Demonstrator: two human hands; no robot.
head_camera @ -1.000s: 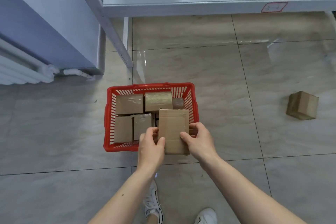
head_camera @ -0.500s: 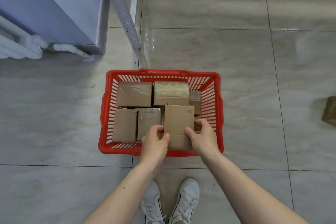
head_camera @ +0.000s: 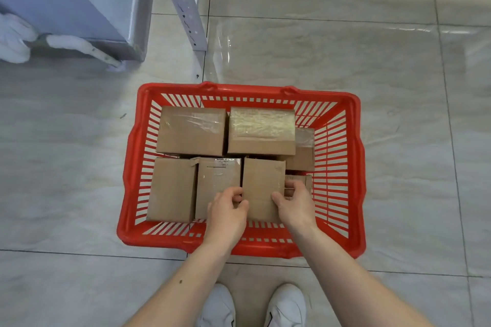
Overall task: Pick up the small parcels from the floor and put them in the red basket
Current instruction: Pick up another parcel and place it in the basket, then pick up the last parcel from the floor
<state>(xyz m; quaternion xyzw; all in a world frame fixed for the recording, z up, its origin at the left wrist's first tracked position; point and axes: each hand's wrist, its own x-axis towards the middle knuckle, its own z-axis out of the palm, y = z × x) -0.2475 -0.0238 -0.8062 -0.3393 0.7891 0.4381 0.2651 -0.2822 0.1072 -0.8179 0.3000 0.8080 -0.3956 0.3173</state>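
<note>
The red basket (head_camera: 353, 167) sat on the tiled floor (head_camera: 398, 87), holding several cardboard parcels. Both hands gripped one upright parcel (head_camera: 263, 183) in the near right part, beside two others. The left hand (head_camera: 225, 210) pinched its left edge; the right hand (head_camera: 295, 202) curled round its right edge, seemingly touching a smaller parcel (head_camera: 301, 180) behind.

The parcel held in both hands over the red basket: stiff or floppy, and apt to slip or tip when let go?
The parcel looks stiff: flat cardboard faces, straight edges. Its glossy tape may make it a little slippery. The left hand and right hand grip its sides. Wedged between neighbouring boxes in the basket, it probably will not tip.
</note>
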